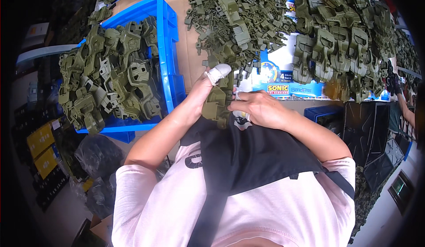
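Close in front of my apron, my left hand (204,86) grips an olive-green plastic part (215,104). A white cover wraps the left thumb, which lies along the part's upper end. From the other side, my right hand (264,109) presses its curled fingers against the part's right edge; a white wrap shows on its fingers too. What the right fingertips pinch in detail is hidden. Just beyond both hands spreads a heap of small olive-green plastic pieces (261,19), with a longer green part (233,19) lying on top.
To the left stands a blue crate (166,48) filled with larger green molded parts (117,79). More green parts (338,43) are piled at the right on a printed cardboard sheet (279,76). Brown cardboard (188,56) covers the table. Another person's arm (405,107) shows at the far right.
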A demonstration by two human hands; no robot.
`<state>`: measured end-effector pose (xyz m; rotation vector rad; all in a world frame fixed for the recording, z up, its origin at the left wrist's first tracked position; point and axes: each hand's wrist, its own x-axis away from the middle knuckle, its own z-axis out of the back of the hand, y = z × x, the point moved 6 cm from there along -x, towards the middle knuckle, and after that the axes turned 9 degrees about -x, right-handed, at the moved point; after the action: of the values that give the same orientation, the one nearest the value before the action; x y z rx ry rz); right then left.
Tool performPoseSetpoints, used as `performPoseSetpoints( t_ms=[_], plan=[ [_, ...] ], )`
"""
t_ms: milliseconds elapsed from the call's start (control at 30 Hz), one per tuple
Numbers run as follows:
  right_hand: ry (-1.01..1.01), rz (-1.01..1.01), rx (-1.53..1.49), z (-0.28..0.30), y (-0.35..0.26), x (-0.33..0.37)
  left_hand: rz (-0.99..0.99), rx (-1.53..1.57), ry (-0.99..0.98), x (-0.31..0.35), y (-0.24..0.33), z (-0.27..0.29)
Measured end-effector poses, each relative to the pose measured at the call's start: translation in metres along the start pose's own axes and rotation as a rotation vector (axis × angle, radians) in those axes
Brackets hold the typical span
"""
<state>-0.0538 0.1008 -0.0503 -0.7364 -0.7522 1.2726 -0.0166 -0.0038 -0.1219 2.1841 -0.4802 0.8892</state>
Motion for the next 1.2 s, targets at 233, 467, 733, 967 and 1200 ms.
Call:
performPoseSetpoints(
  t_ms=[233,467,733,967,1200],
  plan=[
    [-0.097,-0.046,-0.019,0.001,-0.007,-0.009,-0.035,-0.007,0.05,0.0,-0.006,0.012],
    [-0.123,-0.045,0.005,0.001,-0.012,-0.013,-0.075,0.01,0.035,0.005,-0.002,0.01],
    [-0.051,0.022,-0.176,0.006,0.01,-0.016,-0.232,-0.001,0.071,0.003,0.008,0.019],
    [0.81,-0.489,0.178,0.044,0.157,-0.066,-0.584,-0.048,0.151,-0.01,0.065,0.061],
    [0.881,-0.389,0.115,0.029,0.149,-0.068,-0.606,-0.118,0.375,-0.133,0.04,0.109]
  ],
)
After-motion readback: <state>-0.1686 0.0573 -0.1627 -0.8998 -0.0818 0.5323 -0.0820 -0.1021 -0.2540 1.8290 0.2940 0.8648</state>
